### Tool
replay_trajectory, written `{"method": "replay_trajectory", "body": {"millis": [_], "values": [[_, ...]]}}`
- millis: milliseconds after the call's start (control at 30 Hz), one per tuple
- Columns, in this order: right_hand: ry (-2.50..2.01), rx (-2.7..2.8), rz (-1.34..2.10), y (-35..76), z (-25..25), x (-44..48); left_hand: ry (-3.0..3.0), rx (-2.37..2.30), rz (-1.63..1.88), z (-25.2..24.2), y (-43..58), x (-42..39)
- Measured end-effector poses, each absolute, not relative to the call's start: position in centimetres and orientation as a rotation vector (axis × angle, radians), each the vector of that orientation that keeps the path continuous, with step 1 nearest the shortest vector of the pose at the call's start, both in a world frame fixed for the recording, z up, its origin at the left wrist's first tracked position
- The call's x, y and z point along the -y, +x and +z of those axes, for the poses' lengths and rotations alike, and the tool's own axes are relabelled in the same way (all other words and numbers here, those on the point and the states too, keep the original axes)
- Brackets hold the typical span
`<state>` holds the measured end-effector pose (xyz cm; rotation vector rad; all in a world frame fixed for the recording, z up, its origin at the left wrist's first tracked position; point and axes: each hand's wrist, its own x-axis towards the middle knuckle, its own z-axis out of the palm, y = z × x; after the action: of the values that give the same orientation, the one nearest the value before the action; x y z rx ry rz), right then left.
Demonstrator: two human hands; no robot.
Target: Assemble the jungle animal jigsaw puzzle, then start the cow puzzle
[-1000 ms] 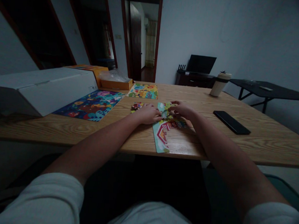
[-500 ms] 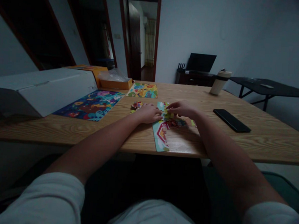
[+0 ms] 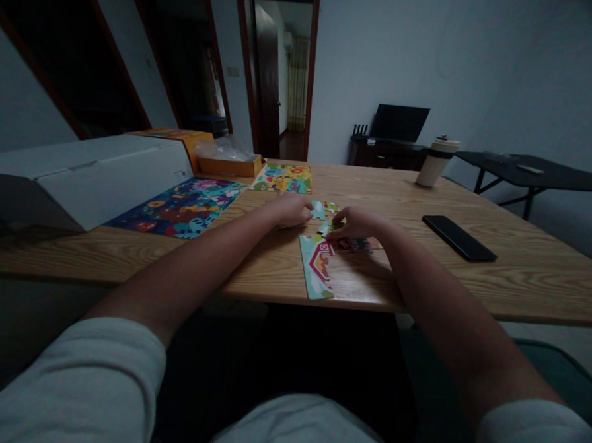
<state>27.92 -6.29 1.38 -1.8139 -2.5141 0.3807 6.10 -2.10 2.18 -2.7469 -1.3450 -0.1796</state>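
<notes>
A partly joined jigsaw puzzle [image 3: 315, 279] with a red barn on pale blue lies near the table's front edge. Just behind it are pale blue and green joined pieces [image 3: 318, 209], with a gap between the two parts. My right hand [image 3: 359, 225] pinches a small green and white puzzle piece [image 3: 325, 229] over this gap; its palm hides some of the puzzle. My left hand [image 3: 291, 210] rests to the left of the pieces, fingers curled down over the spot where loose pieces lay. Whatever lies under those fingers is hidden.
Two finished puzzles, one dark blue [image 3: 185, 206] and one yellow [image 3: 284, 179], lie to the left and back. Beside them stand a white box [image 3: 114, 172] and an orange box tray [image 3: 229, 166] with clear plastic. A phone [image 3: 458, 238] and a cup [image 3: 435, 164] are on the right.
My left hand has moved back and left, off the puzzle and onto the loose pieces. The back strip now sits apart from the barn part. My right hand has shifted slightly toward me.
</notes>
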Motion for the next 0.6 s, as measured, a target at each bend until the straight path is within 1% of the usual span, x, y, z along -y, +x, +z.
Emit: {"method": "replay_trajectory", "body": {"millis": [167, 267, 433, 533, 600], "values": [[-1.799, 2.428, 0.286, 28.5, 1.2, 6.0, -2.861, 1.485, -0.179, 3.8, 7.1, 1.8], [-1.751, 2.394, 0.25, 28.5, 0.8, 5.8, -2.937, 1.507, -0.262, 3.1, 7.5, 1.5], [-1.53, 2.347, 0.237, 28.6, 0.4, 5.5, -3.153, 1.455, -0.356, 2.2, 8.1, 1.2], [-1.422, 2.28, 0.202, 28.6, 0.6, 5.6, -3.284, 1.633, -0.552, 2.4, 8.6, 1.6], [-1.338, 2.224, 0.175, 28.3, 0.8, 5.7, -3.406, 1.794, -0.834, 2.5, 8.9, 2.2]]}}
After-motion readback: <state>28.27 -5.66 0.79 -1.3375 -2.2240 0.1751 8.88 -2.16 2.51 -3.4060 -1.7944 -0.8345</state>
